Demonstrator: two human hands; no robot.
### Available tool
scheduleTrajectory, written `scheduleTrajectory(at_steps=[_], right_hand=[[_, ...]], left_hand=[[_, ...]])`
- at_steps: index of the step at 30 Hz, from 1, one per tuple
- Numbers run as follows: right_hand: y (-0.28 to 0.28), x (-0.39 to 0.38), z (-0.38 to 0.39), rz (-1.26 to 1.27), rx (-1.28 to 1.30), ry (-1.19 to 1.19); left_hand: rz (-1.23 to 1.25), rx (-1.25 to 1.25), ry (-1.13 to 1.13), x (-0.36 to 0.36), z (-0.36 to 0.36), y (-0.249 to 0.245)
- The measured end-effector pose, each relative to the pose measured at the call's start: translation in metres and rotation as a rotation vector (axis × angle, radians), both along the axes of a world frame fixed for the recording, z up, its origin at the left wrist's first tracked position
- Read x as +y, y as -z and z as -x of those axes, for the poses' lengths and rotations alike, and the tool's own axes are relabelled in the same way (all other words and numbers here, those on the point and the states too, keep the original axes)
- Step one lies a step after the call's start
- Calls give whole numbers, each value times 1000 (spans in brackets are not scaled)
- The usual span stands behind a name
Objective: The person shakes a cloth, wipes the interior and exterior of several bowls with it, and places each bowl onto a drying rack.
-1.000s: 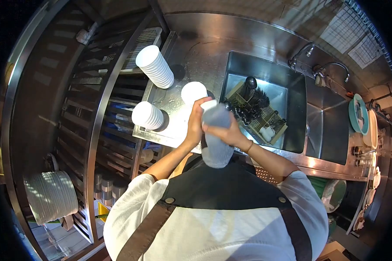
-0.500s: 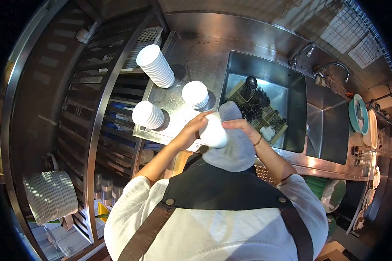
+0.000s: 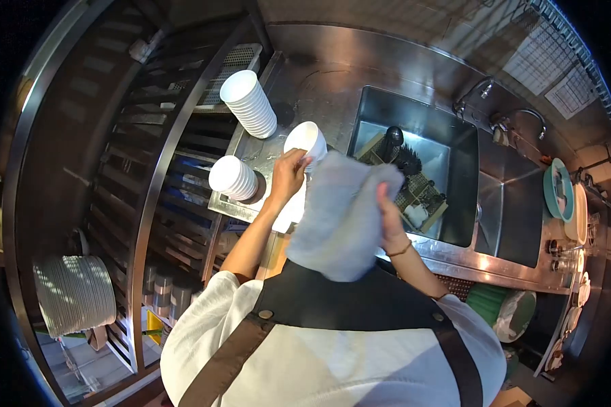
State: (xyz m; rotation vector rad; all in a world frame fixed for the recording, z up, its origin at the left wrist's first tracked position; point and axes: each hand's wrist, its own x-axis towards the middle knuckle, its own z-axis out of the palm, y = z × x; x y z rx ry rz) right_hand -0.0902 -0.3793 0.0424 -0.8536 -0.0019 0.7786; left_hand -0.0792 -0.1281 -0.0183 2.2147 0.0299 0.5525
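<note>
My left hand [image 3: 290,175] is closed at the near rim of a white bowl [image 3: 307,137], which tops the middle stack on the steel counter. The lower part of that stack is hidden behind my hand and the cloth. My right hand [image 3: 390,220] grips a pale grey-blue cloth [image 3: 339,214] by its right edge, and the cloth hangs spread in front of my apron. Two more stacks of white bowls stand near my left hand: a tall leaning stack [image 3: 250,105] farther back and a shorter stack [image 3: 233,178] at the counter's left edge.
Right of the bowls is a steel sink [image 3: 448,183] holding water, dark utensils [image 3: 409,161] and a beige basket [image 3: 417,190]. Beyond it come a second basin [image 3: 510,217], taps [image 3: 523,119] and a turquoise tub [image 3: 558,190]. A slatted rack [image 3: 163,169] with stacked plates [image 3: 75,295] stands left.
My left hand has moved from the cloth to the middle stack, up and left. The white bowl is no longer against the cloth. The cloth has spread out in my right hand.
</note>
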Motion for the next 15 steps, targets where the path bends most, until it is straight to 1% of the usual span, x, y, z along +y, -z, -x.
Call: scheduleTrajectory(at_steps=[1,2,3,4,5,6,8,9,11,12,14,15], right_hand=[[5,-8,-8,-106,-32,69],[8,-13,-19,-213,-64,141],[7,-15,-30,-215,-65,139],[6,-15,-44,-397,6,163],[5,-16,-54,-578,78,187],[5,-20,-60,-577,76,187],[5,-28,-71,-877,-9,188],[10,-33,-80,-875,-9,186],[25,-37,-94,-1092,-183,109],[21,-36,-91,-1093,-177,105],[9,-37,-81,-1038,-175,151],[11,-41,-78,-1038,-171,146]], left_hand=[[-106,-34,13,6,-4,3],[-108,-37,9,11,-6,5],[-236,-22,33,16,-8,9],[-363,-9,58,21,-11,16],[-357,-23,41,26,-14,33],[-357,-24,41,26,-15,37],[-444,-68,67,26,-16,43],[-442,-69,65,26,-17,47],[-552,63,136,27,-15,51],[-552,67,130,27,-11,46],[-680,25,78,22,2,21],[-677,28,-48,23,12,3]])
